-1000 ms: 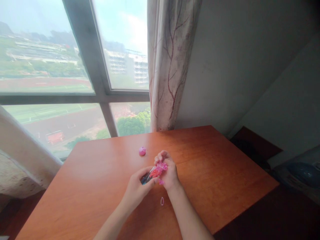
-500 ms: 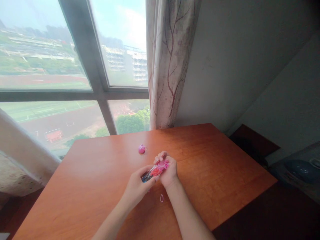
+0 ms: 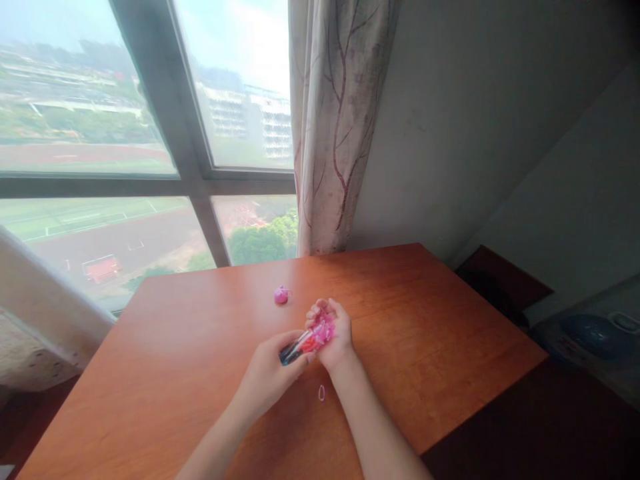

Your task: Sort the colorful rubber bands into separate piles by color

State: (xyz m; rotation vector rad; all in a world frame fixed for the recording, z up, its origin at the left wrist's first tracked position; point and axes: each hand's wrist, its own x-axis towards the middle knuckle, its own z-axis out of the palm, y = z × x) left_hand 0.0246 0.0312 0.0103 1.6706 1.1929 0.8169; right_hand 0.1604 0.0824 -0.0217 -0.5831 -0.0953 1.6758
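Note:
My left hand [image 3: 266,367] is closed around a small clear container [image 3: 291,351] that has dark and red contents. Its mouth end tilts toward my right hand [image 3: 342,343]. In the cupped palm of that hand lies a heap of pink paper clips [image 3: 327,327], the fingers curled up around them. Reddish pieces show between container and palm. One pale pink paper clip [image 3: 321,393] lies on the table below my hands. Farther back sits a small round pink object [image 3: 281,295], perhaps a lid, with a thin light piece on it.
The brown wooden table [image 3: 200,333] stands against a window [image 3: 150,233] with a patterned curtain [image 3: 330,133]. Past its right edge is a dark area with a blue water bottle [image 3: 595,333].
My right fingers have opened a little, and more pink clips show in the palm. The container stays in my left hand. The whole view has shifted slightly.

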